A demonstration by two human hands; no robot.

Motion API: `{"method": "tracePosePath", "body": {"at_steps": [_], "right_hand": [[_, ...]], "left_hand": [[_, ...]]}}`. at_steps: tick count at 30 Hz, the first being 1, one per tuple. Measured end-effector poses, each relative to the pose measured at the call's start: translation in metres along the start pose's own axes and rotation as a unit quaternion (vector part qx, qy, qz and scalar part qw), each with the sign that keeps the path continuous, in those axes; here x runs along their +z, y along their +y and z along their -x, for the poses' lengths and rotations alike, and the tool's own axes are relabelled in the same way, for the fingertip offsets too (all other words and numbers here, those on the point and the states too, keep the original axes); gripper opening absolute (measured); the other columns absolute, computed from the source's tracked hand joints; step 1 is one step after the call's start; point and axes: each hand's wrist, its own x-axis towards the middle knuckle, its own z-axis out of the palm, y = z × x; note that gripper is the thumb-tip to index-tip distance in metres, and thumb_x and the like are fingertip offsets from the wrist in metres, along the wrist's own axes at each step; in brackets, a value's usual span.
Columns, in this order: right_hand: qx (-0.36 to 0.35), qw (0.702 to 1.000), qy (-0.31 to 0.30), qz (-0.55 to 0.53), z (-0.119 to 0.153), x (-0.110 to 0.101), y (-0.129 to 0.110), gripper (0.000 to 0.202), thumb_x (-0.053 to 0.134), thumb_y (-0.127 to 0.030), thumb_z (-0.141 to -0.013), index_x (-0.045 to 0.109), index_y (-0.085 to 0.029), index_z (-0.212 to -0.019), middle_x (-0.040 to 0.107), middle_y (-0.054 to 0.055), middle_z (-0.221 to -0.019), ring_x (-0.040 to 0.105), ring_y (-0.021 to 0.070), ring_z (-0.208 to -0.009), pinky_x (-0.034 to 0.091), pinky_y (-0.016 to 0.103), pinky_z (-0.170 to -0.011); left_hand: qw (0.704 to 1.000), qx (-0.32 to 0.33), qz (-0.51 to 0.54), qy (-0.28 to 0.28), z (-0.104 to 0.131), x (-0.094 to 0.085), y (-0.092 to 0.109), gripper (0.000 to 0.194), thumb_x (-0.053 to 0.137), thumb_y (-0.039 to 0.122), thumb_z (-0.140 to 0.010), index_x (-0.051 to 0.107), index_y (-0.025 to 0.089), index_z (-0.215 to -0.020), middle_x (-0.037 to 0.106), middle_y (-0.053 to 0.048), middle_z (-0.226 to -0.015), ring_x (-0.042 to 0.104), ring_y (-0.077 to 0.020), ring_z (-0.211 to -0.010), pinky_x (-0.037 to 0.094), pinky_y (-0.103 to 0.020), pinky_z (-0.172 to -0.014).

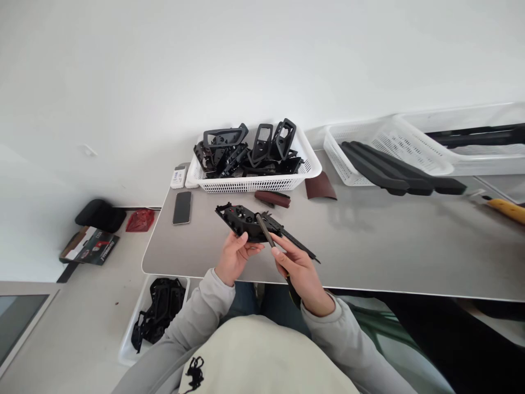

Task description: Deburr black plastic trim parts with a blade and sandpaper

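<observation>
Two items held, centre frame: left hand (pixel 235 256) grips black part (pixel 245 220); right hand (pixel 298 271) grips rod-like tool (pixel 266 229) over it. Step, judged: tool-work; next move calls for steady support.

left fingers (pixel 241 239): black part (pixel 243 220) | right fingers (pixel 292 249): tool (pixel 266 229) | white basket (pixel 254 185) behind

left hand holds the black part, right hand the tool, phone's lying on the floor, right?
Only the place of the phone is wrong: the head view shows it lying on the gray table. The left hand holds the black part, the right hand the tool.
</observation>
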Motion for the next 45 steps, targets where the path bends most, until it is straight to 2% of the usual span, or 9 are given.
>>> {"method": "tracePosePath", "body": {"at_steps": [7,12,16,18,20,22,29,33,45], "right_hand": [[0.001,1.000,-0.002,0.010,0.000,0.000,0.001,0.057,0.061,-0.049,-0.080,0.064,-0.015,-0.126,0.035,-0.008,-0.050,0.031,0.0074,-0.041,0.025,0.022,-0.038],[-0.008,1.000,-0.013,0.025,0.000,0.001,0.005,0.058,0.060,-0.053,-0.082,0.064,-0.015,-0.126,0.035,-0.007,-0.053,0.030,0.0074,-0.042,0.025,0.022,-0.038],[-0.025,0.998,-0.019,0.047,0.000,0.002,0.010,0.055,0.057,-0.053,-0.084,0.062,-0.019,-0.127,0.050,-0.002,-0.066,0.034,0.0069,-0.044,0.029,0.022,-0.038],[-0.061,0.995,-0.004,0.076,0.000,-0.001,0.011,0.049,0.056,-0.050,-0.087,0.063,-0.021,-0.127,0.060,0.003,-0.083,0.045,0.0089,-0.052,0.039,0.023,-0.045],[-0.113,0.985,0.019,0.128,0.001,-0.006,0.010,0.043,0.053,-0.044,-0.090,0.063,-0.022,-0.126,0.064,0.007,-0.096,0.057,0.0141,-0.069,0.050,0.028,-0.062],[-0.155,0.968,0.035,0.192,0.002,-0.011,0.007,0.040,0.051,-0.040,-0.092,0.062,-0.021,-0.127,0.066,0.008,-0.100,0.061,0.0186,-0.084,0.051,0.032,-0.076],[-0.195,0.916,-0.008,0.352,0.012,-0.011,-0.002,0.039,0.043,-0.031,-0.096,0.060,-0.020,-0.130,0.067,0.009,-0.094,0.065,0.0187,-0.077,0.052,0.030,-0.069],[-0.187,0.896,0.015,0.403,0.011,-0.011,-0.001,0.041,0.040,-0.032,-0.096,0.060,-0.019,-0.130,0.066,0.008,-0.084,0.062,0.0182,-0.067,0.050,0.029,-0.060],[-0.192,0.898,0.000,0.395,0.013,-0.015,-0.002,0.042,0.040,-0.034,-0.096,0.061,-0.017,-0.129,0.061,0.005,-0.074,0.056,0.0166,-0.058,0.047,0.029,-0.057]], "left_hand": [[1.000,0.009,-0.019,0.000,0.004,0.002,-0.002,0.041,0.085,0.020,-0.055,0.059,0.016,-0.087,0.072,0.000,-0.069,0.070,-0.0160,-0.061,0.056,-0.024,-0.061],[1.000,-0.007,-0.018,0.018,0.005,0.010,-0.004,0.041,0.085,0.028,-0.056,0.062,0.016,-0.088,0.073,-0.002,-0.075,0.068,-0.0137,-0.059,0.055,-0.024,-0.059],[0.998,-0.001,-0.034,0.047,0.003,0.013,-0.009,0.039,0.087,0.032,-0.053,0.064,0.014,-0.079,0.071,-0.002,-0.068,0.065,-0.0124,-0.053,0.054,-0.024,-0.056],[0.997,0.025,-0.040,0.055,0.002,0.012,-0.011,0.039,0.086,0.033,-0.054,0.066,0.014,-0.081,0.071,-0.002,-0.069,0.067,-0.0147,-0.057,0.055,-0.026,-0.061],[0.994,0.066,-0.044,0.072,0.001,0.010,-0.011,0.039,0.085,0.035,-0.056,0.067,0.015,-0.085,0.073,-0.003,-0.073,0.069,-0.0168,-0.061,0.056,-0.030,-0.067],[0.989,0.109,-0.043,0.092,0.002,0.008,-0.011,0.040,0.084,0.037,-0.060,0.067,0.016,-0.090,0.074,-0.003,-0.082,0.071,-0.0177,-0.065,0.056,-0.034,-0.074],[0.979,0.163,-0.067,0.100,0.004,0.003,-0.015,0.040,0.080,0.042,-0.066,0.066,0.021,-0.097,0.074,-0.003,-0.093,0.071,-0.0207,-0.086,0.054,-0.037,-0.085],[0.979,0.163,-0.063,0.105,0.004,0.003,-0.015,0.040,0.080,0.043,-0.065,0.066,0.021,-0.096,0.074,-0.003,-0.091,0.071,-0.0193,-0.080,0.055,-0.037,-0.084],[0.978,0.172,-0.063,0.101,0.005,0.004,-0.014,0.043,0.079,0.042,-0.067,0.065,0.022,-0.102,0.074,-0.004,-0.096,0.071,-0.0223,-0.090,0.054,-0.039,-0.087]]}}
